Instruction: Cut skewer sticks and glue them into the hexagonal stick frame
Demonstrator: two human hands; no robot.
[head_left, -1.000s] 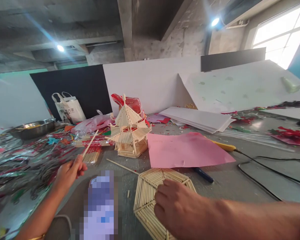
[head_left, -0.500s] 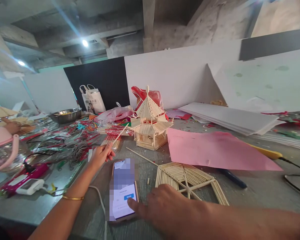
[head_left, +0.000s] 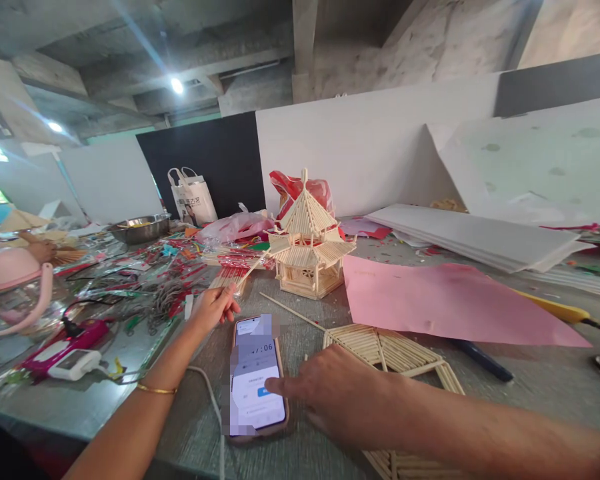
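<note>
Here the left hand (head_left: 217, 307) pinches a slim wooden stick (head_left: 253, 269); the right hand (head_left: 333, 390) points over a phone (head_left: 255, 371).

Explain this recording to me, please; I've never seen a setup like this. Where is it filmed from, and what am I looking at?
There is no machine here: these are a person's two bare hands, seen by one head-worn camera looking forward and down. The left hand holds a thin, pale wooden stick. The right hand points its index finger at the lit screen of a pink-edged rectangular phone; whether it touches is hard to tell. On the grey table stands a pale, tiered stick pagoda model. Nearer lies a flat, many-sided stick panel, partly hidden by the right arm, beside a pink paper sheet.
</note>
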